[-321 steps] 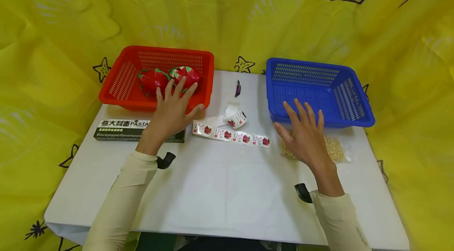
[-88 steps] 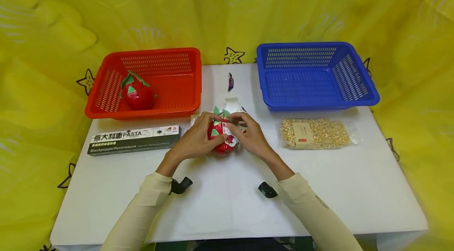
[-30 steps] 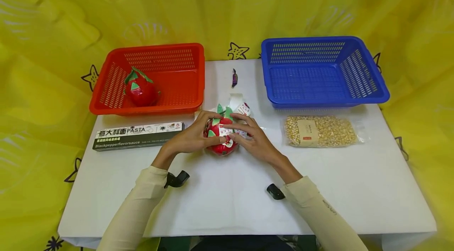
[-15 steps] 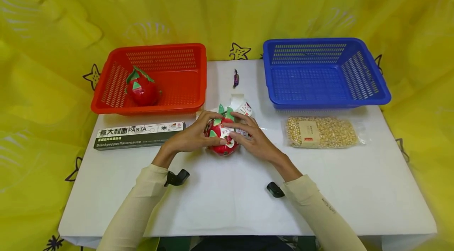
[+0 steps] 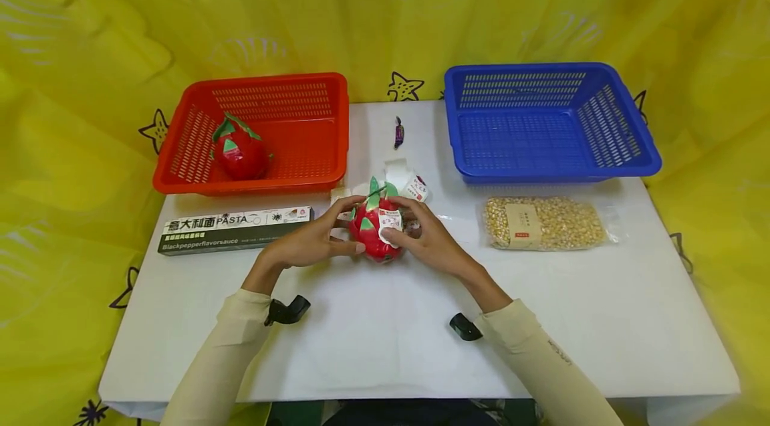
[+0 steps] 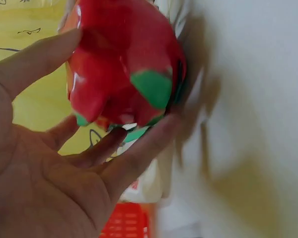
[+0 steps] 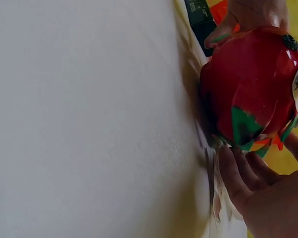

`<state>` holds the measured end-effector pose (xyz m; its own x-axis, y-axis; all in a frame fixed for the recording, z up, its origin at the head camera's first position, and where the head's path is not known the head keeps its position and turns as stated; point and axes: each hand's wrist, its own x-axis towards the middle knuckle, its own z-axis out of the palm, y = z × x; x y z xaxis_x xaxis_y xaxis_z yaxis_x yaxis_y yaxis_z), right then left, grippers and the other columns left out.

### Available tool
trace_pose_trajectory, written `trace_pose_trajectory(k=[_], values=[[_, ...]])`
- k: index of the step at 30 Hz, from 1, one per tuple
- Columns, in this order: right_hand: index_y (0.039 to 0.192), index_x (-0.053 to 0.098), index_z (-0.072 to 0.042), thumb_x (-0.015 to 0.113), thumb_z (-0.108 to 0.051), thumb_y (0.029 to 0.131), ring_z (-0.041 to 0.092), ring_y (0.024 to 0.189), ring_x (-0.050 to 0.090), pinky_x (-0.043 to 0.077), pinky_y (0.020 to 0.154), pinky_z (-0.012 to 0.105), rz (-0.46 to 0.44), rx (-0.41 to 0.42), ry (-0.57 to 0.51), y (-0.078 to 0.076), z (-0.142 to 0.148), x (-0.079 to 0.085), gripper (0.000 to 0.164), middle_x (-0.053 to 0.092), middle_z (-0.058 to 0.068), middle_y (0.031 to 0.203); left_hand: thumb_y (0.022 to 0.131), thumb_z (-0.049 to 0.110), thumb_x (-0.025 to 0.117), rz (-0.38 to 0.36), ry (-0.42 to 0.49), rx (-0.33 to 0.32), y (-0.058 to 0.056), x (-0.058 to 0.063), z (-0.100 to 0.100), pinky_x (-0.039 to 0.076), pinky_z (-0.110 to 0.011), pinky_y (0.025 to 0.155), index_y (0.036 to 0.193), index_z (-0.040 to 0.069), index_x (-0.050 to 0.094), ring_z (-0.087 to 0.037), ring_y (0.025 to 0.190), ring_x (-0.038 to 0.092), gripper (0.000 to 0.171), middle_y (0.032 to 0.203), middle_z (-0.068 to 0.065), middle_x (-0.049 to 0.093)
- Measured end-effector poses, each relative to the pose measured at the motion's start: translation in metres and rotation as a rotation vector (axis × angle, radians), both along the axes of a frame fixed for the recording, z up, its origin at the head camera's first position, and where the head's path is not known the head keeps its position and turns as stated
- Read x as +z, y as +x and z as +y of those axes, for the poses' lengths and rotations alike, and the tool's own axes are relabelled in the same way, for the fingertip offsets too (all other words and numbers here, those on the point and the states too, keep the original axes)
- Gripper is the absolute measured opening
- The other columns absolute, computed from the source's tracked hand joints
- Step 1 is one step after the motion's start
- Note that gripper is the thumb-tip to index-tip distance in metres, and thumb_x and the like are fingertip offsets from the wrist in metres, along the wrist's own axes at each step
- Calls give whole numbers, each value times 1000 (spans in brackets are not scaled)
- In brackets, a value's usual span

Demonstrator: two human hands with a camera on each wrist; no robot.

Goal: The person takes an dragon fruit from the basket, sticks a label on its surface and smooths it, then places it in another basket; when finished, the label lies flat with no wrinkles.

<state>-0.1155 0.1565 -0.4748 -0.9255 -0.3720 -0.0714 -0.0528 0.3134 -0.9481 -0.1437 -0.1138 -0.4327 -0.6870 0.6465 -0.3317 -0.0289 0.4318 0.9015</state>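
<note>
A red model dragon fruit (image 5: 373, 235) with green leaf tips stands on the table between both hands, a white sticker (image 5: 390, 224) on its front. My right hand (image 5: 430, 239) holds its right side, thumb on the sticker's lower edge and fingers behind. On the other side, my left hand (image 5: 307, 239) is curved round the fruit, its thumb at the lower left. The left wrist view has that thumb (image 6: 44, 54) over the red skin, with the fingers by the leaf end. Behind the fruit lies a roll of stickers (image 5: 415, 188), partly hidden.
A red basket (image 5: 301, 182) at the left holds another dragon fruit (image 5: 240, 153). At the right stands a blue basket (image 5: 553, 175). A pasta box (image 5: 234, 231), a bag of corn kernels (image 5: 565, 224) and a small purple-wrapped candy (image 5: 399, 134) lie on the white table (image 5: 385, 346).
One dragon fruit came out of the red basket to the table's middle and got a sticker. Over the last half second my left hand has drawn slightly left, its thumb off the sticker.
</note>
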Motion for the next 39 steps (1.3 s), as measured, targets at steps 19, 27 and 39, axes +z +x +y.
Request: trace_pose_trajectory(k=[19,27,39], values=[[162,35,-37,75,-26,100,39,133,54,62,94,48,-99,-10,-171,9,-23,16,75,46,6,156,96,33,79,29,81,82,16,12,-3,51,-60,104,165,38,30,-42,145,44,85,169,3,30],[160,37,-34,71,-22,101,39,133,55,62,95,47,-119,-29,-233,4,-6,31,69,43,5,157,98,27,78,20,169,81,10,17,7,52,-60,107,165,36,32,-39,147,45,82,170,8,26],[161,37,-24,72,-18,98,41,137,52,61,96,46,-28,-165,-155,-22,66,90,72,39,13,158,106,20,66,158,166,145,-26,22,53,52,-54,111,161,14,39,-38,148,45,62,166,-8,39]])
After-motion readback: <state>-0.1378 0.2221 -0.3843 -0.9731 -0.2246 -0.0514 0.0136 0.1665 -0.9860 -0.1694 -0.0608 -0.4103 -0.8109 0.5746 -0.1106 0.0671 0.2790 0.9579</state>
